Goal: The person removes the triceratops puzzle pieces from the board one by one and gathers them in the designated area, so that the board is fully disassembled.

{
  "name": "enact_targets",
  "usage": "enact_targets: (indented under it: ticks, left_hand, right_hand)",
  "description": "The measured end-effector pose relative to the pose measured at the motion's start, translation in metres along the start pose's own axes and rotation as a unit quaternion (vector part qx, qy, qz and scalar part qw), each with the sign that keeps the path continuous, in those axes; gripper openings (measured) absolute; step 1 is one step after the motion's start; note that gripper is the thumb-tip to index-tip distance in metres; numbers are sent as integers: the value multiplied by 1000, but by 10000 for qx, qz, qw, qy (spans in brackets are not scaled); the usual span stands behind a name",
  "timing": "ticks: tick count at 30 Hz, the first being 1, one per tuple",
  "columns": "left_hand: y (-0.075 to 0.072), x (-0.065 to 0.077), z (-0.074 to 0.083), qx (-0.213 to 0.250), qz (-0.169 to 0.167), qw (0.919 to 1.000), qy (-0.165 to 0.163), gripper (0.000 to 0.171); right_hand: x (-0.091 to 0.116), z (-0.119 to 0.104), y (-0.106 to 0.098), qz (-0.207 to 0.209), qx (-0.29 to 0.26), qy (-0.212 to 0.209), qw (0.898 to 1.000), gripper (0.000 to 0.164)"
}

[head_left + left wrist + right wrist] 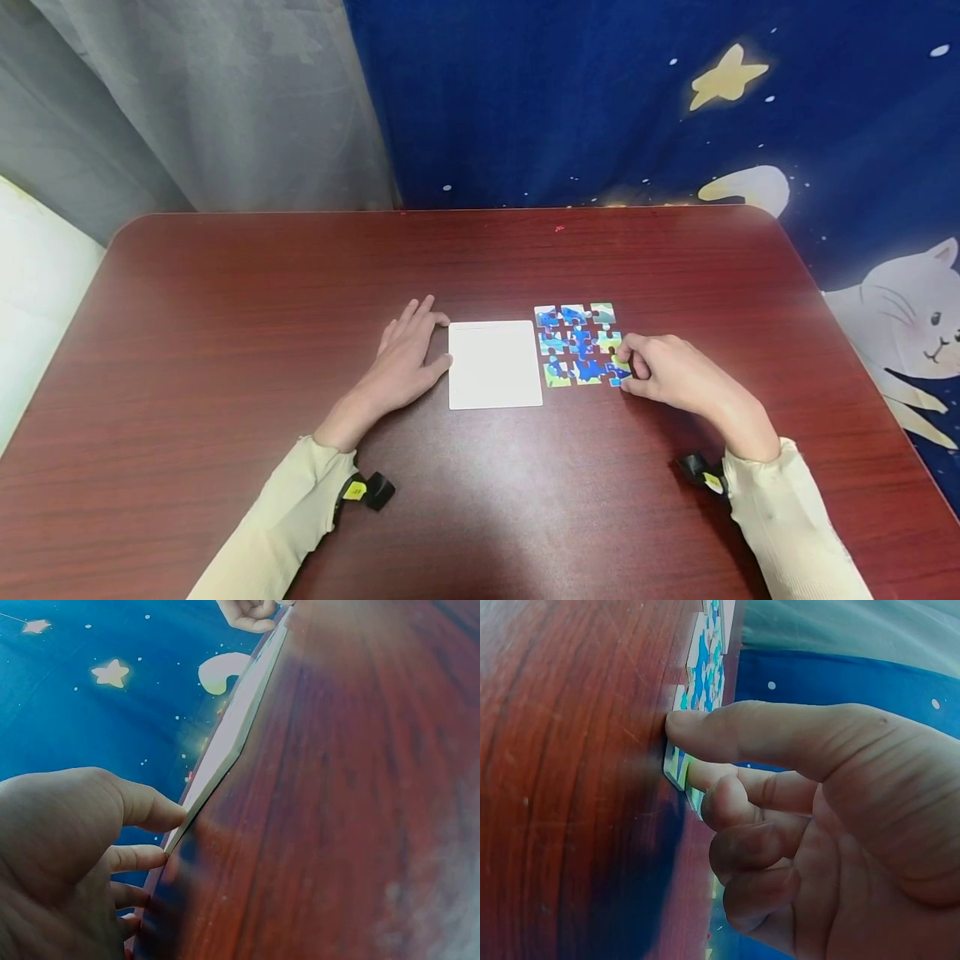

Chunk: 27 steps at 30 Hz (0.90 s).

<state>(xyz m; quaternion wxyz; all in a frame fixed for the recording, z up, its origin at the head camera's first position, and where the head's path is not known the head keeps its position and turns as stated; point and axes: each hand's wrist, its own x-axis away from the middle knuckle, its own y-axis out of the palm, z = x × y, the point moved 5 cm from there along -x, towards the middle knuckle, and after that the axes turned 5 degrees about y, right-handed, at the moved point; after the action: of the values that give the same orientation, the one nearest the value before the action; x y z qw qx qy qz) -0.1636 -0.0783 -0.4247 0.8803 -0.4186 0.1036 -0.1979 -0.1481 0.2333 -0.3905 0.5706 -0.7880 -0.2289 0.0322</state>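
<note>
A plain white square board (pixel 495 367) lies flat at the middle of the table. My left hand (pixel 401 362) rests at its left edge; in the left wrist view, the thumb and index fingertip touch the board's rim (pixel 217 774), other fingers extended. Just right of the board lie jigsaw puzzle pieces (pixel 580 340), blue and green, set in a loose three-by-three grid with small gaps. At the near right corner, my right hand (pixel 671 371) pinches a puzzle piece (pixel 673 771) between thumb and index finger, remaining fingers curled. Those fingers partly cover it.
The dark red wooden table (pixel 247 292) extends around the board and pieces. Behind it hang a grey curtain (pixel 247 100) and a blue curtain (pixel 525 100) with stars and a cat. A small red mark (pixel 559 228) shows near the far edge.
</note>
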Motion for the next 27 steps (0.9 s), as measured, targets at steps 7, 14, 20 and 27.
enact_targets:
  ticks: [7, 14, 20, 27]
  left_hand:
    - [-1, 1, 2, 9, -32, 9999, 109, 49]
    - [-2, 4, 1, -56, -123, 9997, 183, 49]
    - [0, 5, -1, -71, -156, 9996, 235, 49]
    - [1, 4, -2, -79, -174, 9993, 331, 49]
  right_hand:
    - [1, 1, -2, -5, 12, 2, 10000, 26]
    - [1, 2, 4, -80, -93, 84, 9999, 26]
    - [1, 3, 7, -109, -183, 140, 9997, 26]
    - [4, 1, 0, -37, -244, 93, 9997, 27]
